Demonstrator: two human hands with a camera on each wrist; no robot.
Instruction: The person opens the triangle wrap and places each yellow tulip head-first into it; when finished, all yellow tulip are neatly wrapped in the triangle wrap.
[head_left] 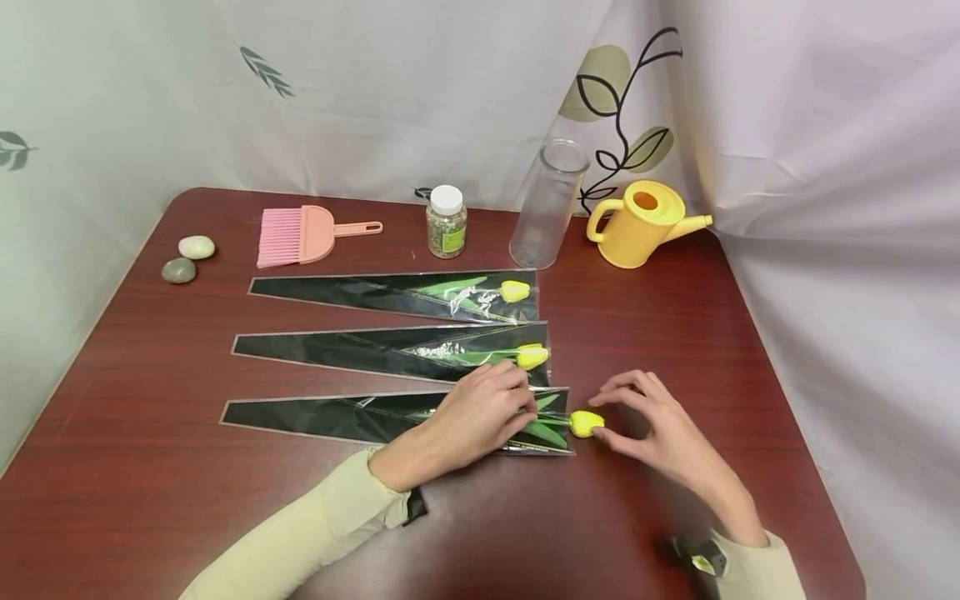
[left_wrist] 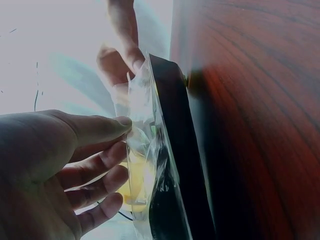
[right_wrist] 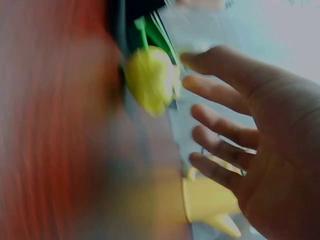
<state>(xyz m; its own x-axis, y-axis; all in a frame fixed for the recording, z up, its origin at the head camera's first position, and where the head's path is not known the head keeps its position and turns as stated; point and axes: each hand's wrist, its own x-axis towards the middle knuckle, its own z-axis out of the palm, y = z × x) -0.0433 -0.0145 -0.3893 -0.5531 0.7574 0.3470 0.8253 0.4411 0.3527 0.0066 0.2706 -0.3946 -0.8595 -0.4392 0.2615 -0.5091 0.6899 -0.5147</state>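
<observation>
The nearest of three long, tapering flower sleeves, clear in front with a black back, lies on the table. A yellow tulip is inside it, its bloom sticking out past the wide right end. My left hand pinches the sleeve's clear film between thumb and fingers, as the left wrist view also shows. Beside the bloom, my right hand has its fingers spread and holds nothing; in the right wrist view the fingertips stand just off the tulip.
Two more sleeves with yellow tulips lie behind. Along the back stand a pink brush, a jar of granules, a clear glass vase and a yellow watering can. Two stones lie at the left.
</observation>
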